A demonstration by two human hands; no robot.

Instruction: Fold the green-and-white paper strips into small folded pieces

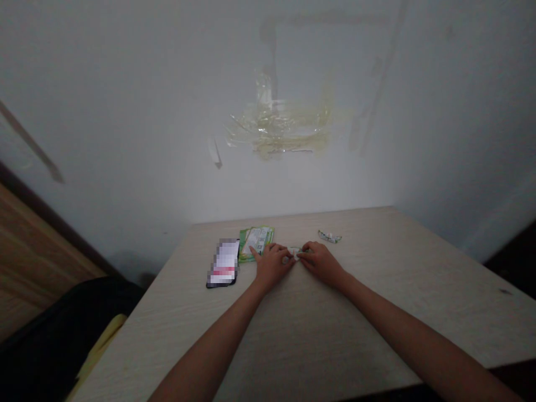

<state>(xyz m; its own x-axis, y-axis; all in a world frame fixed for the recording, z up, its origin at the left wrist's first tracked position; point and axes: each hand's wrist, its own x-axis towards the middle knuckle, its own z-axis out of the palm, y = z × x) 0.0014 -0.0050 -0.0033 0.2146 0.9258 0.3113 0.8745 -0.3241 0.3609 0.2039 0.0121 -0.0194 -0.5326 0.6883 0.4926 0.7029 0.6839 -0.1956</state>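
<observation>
My left hand and my right hand come close together over the middle of the table. Between their fingertips is a small pale piece, thin and light-coloured, too small to name. The fingers of both hands are pinched at its two sides; the left thumb sticks out to the left. Just behind my left hand lies a green and white printed packet, partly covered by that hand. A crumpled small wrapper lies beyond my right hand, apart from it.
A phone with a lit, blurred screen lies left of the packet. The pale wooden table meets a wall with peeling clear tape. Dark and yellow cloth hangs at the table's left side.
</observation>
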